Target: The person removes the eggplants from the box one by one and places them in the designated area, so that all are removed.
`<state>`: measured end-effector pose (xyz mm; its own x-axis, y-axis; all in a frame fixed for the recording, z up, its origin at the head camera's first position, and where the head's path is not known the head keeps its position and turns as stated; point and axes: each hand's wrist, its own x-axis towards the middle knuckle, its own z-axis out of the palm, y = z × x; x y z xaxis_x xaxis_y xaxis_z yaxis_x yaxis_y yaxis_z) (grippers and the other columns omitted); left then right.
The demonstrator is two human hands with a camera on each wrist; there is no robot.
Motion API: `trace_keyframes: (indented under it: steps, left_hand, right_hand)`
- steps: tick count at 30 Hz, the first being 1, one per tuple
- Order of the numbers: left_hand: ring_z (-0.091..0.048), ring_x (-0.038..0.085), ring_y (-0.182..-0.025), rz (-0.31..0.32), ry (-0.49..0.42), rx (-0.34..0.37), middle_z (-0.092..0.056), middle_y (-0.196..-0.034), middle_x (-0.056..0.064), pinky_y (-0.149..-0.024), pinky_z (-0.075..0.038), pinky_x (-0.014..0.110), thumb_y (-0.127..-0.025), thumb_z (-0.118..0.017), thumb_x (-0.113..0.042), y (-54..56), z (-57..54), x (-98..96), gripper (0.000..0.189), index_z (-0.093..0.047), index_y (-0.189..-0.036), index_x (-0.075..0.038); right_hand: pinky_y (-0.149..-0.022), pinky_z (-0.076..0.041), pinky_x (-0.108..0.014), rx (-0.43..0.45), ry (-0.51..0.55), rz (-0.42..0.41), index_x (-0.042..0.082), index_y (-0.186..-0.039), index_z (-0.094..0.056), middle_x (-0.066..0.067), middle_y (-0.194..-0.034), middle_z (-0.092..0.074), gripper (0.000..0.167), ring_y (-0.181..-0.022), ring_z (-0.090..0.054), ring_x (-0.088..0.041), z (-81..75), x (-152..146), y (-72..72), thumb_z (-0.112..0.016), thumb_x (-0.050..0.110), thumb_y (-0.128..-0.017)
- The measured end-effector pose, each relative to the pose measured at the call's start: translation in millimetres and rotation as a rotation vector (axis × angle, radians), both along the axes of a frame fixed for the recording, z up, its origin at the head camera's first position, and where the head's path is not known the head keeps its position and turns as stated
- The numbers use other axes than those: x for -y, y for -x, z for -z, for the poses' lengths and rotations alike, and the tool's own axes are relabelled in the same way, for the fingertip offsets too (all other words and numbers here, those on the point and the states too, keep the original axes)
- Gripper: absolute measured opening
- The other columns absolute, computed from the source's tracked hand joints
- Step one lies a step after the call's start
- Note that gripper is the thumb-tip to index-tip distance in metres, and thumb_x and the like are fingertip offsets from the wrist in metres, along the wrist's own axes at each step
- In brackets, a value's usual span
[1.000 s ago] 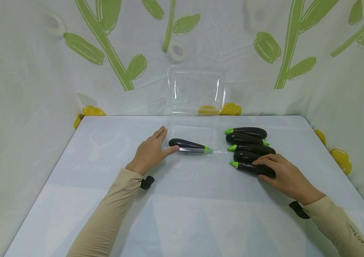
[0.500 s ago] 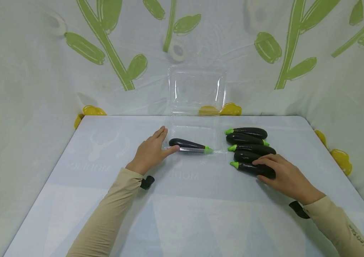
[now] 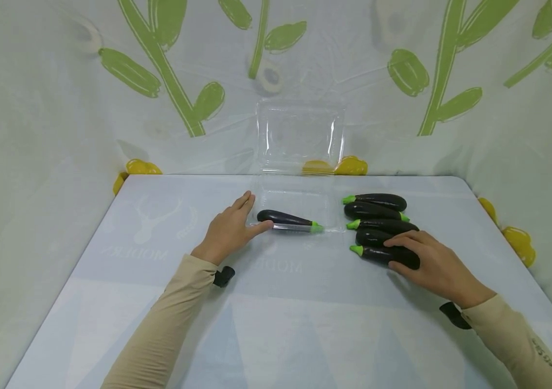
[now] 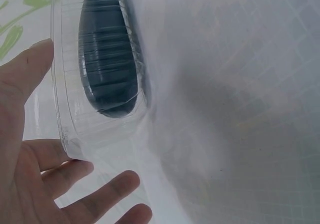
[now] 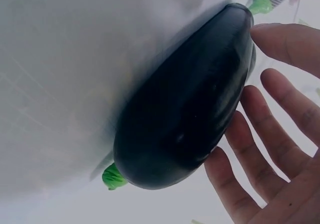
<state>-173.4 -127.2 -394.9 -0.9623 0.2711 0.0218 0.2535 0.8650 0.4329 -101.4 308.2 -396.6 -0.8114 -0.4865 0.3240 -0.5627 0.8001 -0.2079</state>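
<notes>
In the head view a clear plastic clamshell box (image 3: 300, 201) lies with its lid (image 3: 300, 135) raised; one dark eggplant (image 3: 285, 218) with a green stem is inside. My left hand (image 3: 229, 231) rests at the box's front left corner, thumb on the front rim, fingers spread along the left side. The left wrist view shows that thumb (image 4: 37, 59) touching the rim. Right of the box, several eggplants lie in a column. My right hand (image 3: 431, 265) rests over the nearest eggplant (image 3: 378, 255), and the right wrist view shows its fairly straight fingers (image 5: 245, 154) touching that eggplant (image 5: 185, 104).
The white table (image 3: 276, 335) carries faint printed patterns. A curtain (image 3: 344, 54) with green leaf prints hangs behind its far edge, right behind the raised lid. The other eggplants (image 3: 375, 210) sit close together beyond the nearest one.
My right thumb has shifted slightly in along the near side of the nearest eggplant. The left hand, the box and the eggplants keep their places.
</notes>
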Motion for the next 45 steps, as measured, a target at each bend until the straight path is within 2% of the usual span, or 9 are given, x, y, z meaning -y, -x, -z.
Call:
trace_keyframes:
  steps: [7, 15, 27, 39, 45]
  left_hand:
    - [-0.039, 0.040, -0.143, -0.001, -0.008, 0.000, -0.022, -0.167, 0.008, -0.108, -0.040, 0.056, -0.093, -0.054, -0.071, -0.2, 1.3, 0.4, 0.097, -0.029, -0.160, -0.006]
    - [-0.039, 0.040, -0.143, 0.008, -0.002, 0.000, -0.021, -0.168, 0.008, -0.108, -0.041, 0.058, -0.093, -0.054, -0.071, 0.0, 1.1, 0.9, 0.098, -0.027, -0.160, -0.006]
    - [-0.038, 0.040, -0.143, 0.022, -0.001, 0.008, -0.021, -0.167, 0.010, -0.108, -0.041, 0.056, -0.093, -0.057, -0.069, 0.5, -1.9, 1.4, 0.097, -0.027, -0.159, -0.005]
    - [-0.037, 0.037, -0.145, 0.012, -0.018, 0.001, -0.021, -0.167, 0.007, -0.109, -0.040, 0.056, -0.092, -0.058, -0.070, -0.9, 2.9, 1.1, 0.098, -0.028, -0.159, -0.006]
    - [-0.038, 0.038, -0.145, 0.011, -0.021, -0.010, -0.022, -0.167, 0.007, -0.109, -0.040, 0.056, -0.092, -0.059, -0.069, -0.3, 3.0, 2.2, 0.098, -0.028, -0.159, -0.005]
  right_hand:
    - [-0.083, -0.054, -0.056, -0.022, 0.027, 0.014, 0.017, -0.119, -0.071, -0.010, -0.122, -0.064, 0.041, -0.114, -0.060, -0.033, -3.5, 2, 2.5, -0.085, 0.015, -0.082]
    - [-0.088, -0.053, -0.052, -0.008, 0.069, 0.049, 0.017, -0.123, -0.070, -0.006, -0.123, -0.065, 0.038, -0.116, -0.060, -0.028, -10.8, 15, 6.2, -0.082, 0.014, -0.087]
    - [-0.093, -0.050, -0.042, -0.046, 0.118, -0.058, 0.016, -0.128, -0.067, 0.000, -0.130, -0.061, 0.043, -0.121, -0.058, -0.019, -25.4, 48, 25.4, -0.081, 0.014, -0.088]
    - [-0.103, -0.046, -0.040, -0.004, 0.231, -0.121, 0.015, -0.135, -0.062, 0.001, -0.136, -0.058, 0.044, -0.128, -0.054, -0.019, -26.2, 89, 41.3, -0.076, 0.018, -0.094]
    - [-0.098, -0.049, -0.041, 0.049, 0.319, -0.158, 0.013, -0.138, -0.060, 0.001, -0.136, -0.058, 0.043, -0.123, -0.056, -0.018, -25.6, 111, 50.3, -0.072, 0.020, -0.097]
